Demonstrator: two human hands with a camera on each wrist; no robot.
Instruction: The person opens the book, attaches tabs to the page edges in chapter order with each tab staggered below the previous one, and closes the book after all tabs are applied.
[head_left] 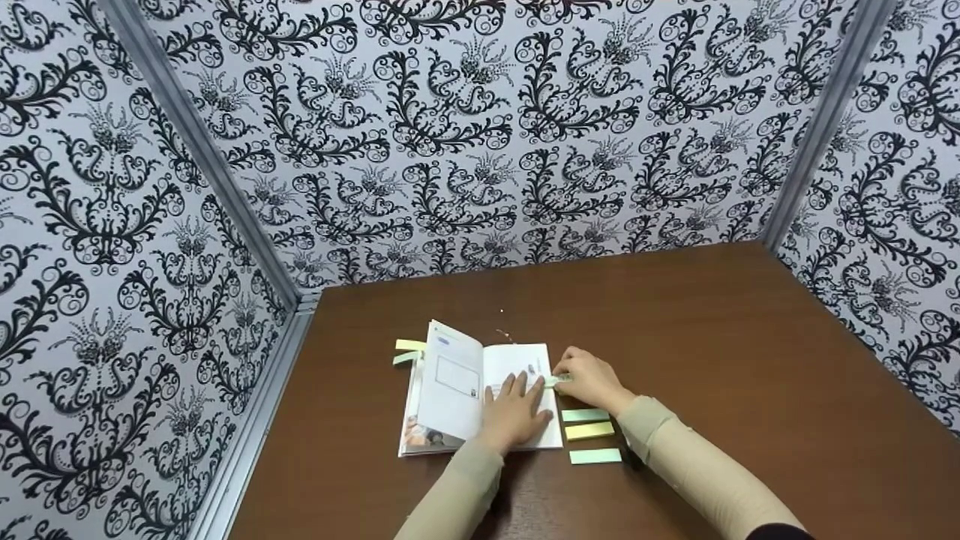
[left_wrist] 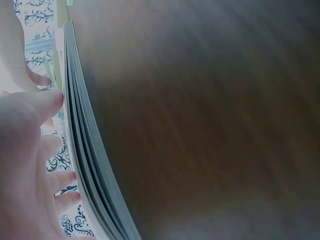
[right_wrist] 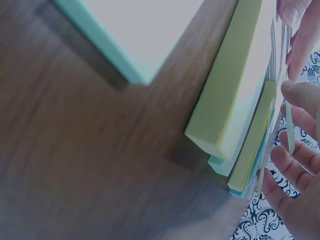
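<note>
An open book [head_left: 517, 356] lies on the table, its left-hand leaf standing partly raised. My left hand [head_left: 515, 414] rests with spread fingers on the right-hand page; in the left wrist view its thumb is beside the edge of the book's page block [left_wrist: 82, 130]. At the right page edge my right hand [head_left: 589, 381] pinches a pale green sticky tab [head_left: 552, 381]. That thin strip also shows among the fingers in the right wrist view. Just below the right hand lie a green sticky-note pad [head_left: 585, 415], a yellow pad [head_left: 589, 430] and another green pad [head_left: 595, 456].
A yellow tab [head_left: 410, 345] and a green tab [head_left: 406, 358] stick out from the book's left side. The brown wooden table [head_left: 675, 322] meets patterned walls [head_left: 465, 150] at the back and sides, with metal rails [head_left: 259, 420] along the left edge.
</note>
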